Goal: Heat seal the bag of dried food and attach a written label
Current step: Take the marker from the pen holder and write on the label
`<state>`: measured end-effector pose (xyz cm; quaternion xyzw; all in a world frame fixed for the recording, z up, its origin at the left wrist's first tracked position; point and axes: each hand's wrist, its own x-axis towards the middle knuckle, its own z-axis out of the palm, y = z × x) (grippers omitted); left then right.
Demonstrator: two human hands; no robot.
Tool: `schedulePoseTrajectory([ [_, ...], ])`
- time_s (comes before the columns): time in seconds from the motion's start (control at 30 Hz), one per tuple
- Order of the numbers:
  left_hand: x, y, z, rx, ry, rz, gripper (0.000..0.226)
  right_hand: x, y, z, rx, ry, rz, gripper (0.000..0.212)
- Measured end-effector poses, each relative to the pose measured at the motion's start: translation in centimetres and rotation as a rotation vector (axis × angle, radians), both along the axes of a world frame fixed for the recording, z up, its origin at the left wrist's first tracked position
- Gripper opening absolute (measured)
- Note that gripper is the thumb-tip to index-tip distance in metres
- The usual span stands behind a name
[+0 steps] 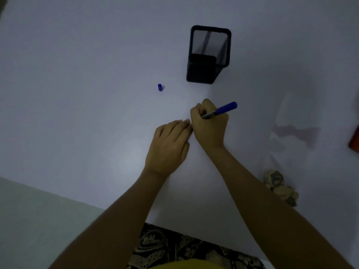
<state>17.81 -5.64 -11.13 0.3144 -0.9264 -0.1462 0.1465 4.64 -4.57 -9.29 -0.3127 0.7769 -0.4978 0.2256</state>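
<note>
My right hand (209, 125) grips a blue pen (223, 110) in a writing hold, its tip hidden under my fingers against the white table (77, 113). My left hand (169, 146) lies palm down just left of it, fingers straight, fingertips touching the surface beside the right hand; any label under them is hidden or too pale to make out. The pen's blue cap (160, 87) stands alone farther back on the left. A clear plastic bag (287, 133) lies on the right, with dried food (279, 186) showing at its near end.
A black mesh pen holder (208, 55) stands behind my hands. A red object (354, 140) is cut off at the right edge. The table's near edge runs diagonally at lower left, with a pale floor (38, 220) beyond it and patterned cloth on my lap.
</note>
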Motion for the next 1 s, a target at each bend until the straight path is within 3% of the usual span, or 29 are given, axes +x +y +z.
schedulePoseTrajectory([
  [0.7, -0.09, 0.36, 0.22, 0.056, 0.006, -0.004, 0.031, -0.35, 0.40, -0.73, -0.029, 0.038, -0.056, 0.042],
  [1.0, 0.02, 0.41, 0.15, 0.044, 0.010, -0.001, 0.031, -0.34, 0.43, -0.83, -0.032, 0.065, -0.087, 0.050],
])
